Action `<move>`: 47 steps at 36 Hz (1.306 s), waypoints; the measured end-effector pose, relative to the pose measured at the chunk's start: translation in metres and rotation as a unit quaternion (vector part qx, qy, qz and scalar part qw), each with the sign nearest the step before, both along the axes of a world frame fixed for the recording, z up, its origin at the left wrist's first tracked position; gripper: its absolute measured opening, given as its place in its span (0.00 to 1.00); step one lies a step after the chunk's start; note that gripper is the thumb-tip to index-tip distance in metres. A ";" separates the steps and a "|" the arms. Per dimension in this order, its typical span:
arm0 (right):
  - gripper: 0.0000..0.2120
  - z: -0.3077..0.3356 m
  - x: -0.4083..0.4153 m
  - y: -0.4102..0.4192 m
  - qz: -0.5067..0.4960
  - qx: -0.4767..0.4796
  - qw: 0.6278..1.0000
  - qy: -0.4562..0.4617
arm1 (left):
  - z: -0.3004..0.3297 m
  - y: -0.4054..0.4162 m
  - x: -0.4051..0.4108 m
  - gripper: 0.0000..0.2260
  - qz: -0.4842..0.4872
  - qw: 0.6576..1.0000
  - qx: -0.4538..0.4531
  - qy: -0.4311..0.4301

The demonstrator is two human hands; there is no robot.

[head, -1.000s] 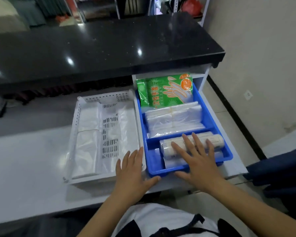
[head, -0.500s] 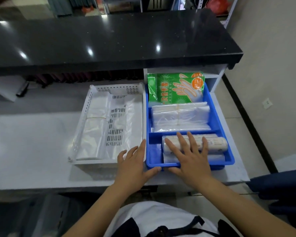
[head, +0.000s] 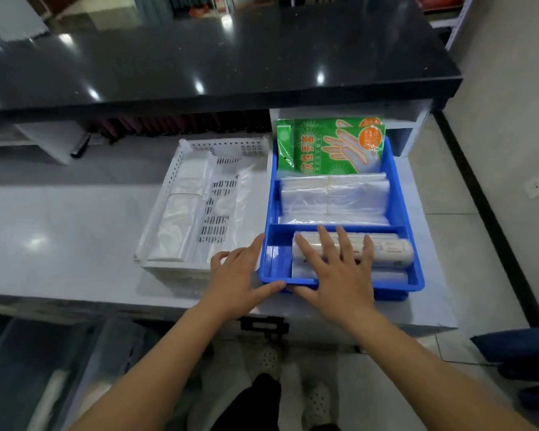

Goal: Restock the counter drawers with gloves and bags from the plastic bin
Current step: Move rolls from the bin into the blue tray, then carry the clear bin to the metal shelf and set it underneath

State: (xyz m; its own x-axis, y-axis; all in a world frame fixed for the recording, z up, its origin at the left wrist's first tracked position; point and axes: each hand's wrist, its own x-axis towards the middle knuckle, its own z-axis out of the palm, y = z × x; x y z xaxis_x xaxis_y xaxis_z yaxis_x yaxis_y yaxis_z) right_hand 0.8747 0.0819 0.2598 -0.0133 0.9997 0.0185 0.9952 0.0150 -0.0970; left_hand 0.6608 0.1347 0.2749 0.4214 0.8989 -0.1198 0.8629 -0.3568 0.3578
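In the head view, the only one, the person has drawn back from the counter over the last second: the black stone countertop (head: 218, 54) now fills the top of the frame and feet show at the bottom, while both hands have kept their places. I take that as settling the stock, with the tray about to go back. The blue plastic divided tray (head: 400, 213) sits right of centre, touching the white perforated plastic basket (head: 168, 188) that holds flat clear bags. The left hand (head: 235, 276) lies flat, fingers spread, on the tray's lower left corner, thumb along the front rim. The right hand (head: 336, 272) presses open-palmed, fingers apart, on the white roll of bags (head: 389, 248) in the front compartment; its long axis runs left to right across the frame. Above it lie the banded stack of clear bags (head: 333, 197) and the green glove packet (head: 327, 147), leaning against the tray's far end, printed fingers pointing upper right.
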 end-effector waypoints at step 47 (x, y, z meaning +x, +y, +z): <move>0.36 -0.047 -0.420 -0.224 0.307 -0.252 0.917 0.031 | -0.099 -0.437 -0.418 0.37 0.578 0.762 -0.186 -0.226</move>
